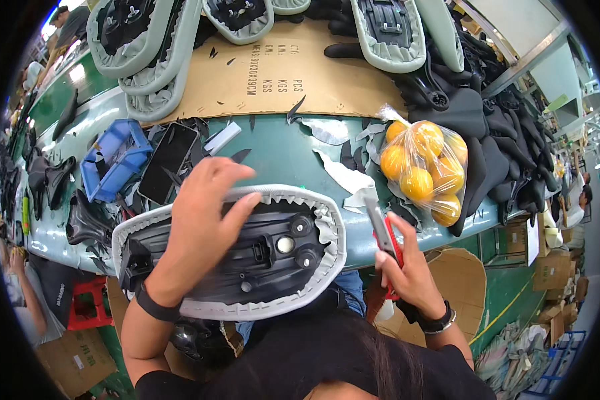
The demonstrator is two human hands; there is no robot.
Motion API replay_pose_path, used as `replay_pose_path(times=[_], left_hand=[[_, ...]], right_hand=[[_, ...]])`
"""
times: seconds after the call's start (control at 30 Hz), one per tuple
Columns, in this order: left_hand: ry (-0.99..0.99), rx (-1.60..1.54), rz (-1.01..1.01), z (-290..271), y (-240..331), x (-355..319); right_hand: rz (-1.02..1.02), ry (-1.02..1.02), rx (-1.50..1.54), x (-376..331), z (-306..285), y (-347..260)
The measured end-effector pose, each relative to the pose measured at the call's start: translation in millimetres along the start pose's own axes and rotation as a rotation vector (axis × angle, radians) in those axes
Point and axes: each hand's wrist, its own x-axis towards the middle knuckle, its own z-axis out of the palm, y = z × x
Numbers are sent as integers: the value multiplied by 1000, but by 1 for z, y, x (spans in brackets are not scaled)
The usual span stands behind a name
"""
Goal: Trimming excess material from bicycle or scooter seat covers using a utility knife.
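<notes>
An upside-down seat cushion (263,270) lies at the table's near edge against my body. Its black plastic base faces up, ringed by a pale grey cover with gathered, stapled edges. Over its left half, my left hand (203,220) is open, thumb and fingers apart and slightly blurred; whether it touches the cover is unclear. To the right of the seat, my right hand (410,270) is closed around a red utility knife (389,241), its metal end pointing up and away. White and black offcuts (343,173) lie just beyond the knife.
More grey seats (157,60) are stacked at the far left, beside a flat cardboard sheet (247,80). A bag of oranges (427,167) stands on the right, before piled black saddles (493,127). A blue bin (117,160) and a dark phone (169,163) sit left.
</notes>
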Motion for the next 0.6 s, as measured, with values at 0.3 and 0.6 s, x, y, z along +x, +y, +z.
replay_pose_path(times=[0.3,0.6], left_hand=[[-520,564,351,96,69,25],[-557,65,379,83,51,34]], right_hand=[[-322,-131,-38,24,-12,33],[-493,-200,-146,38,-18,40]])
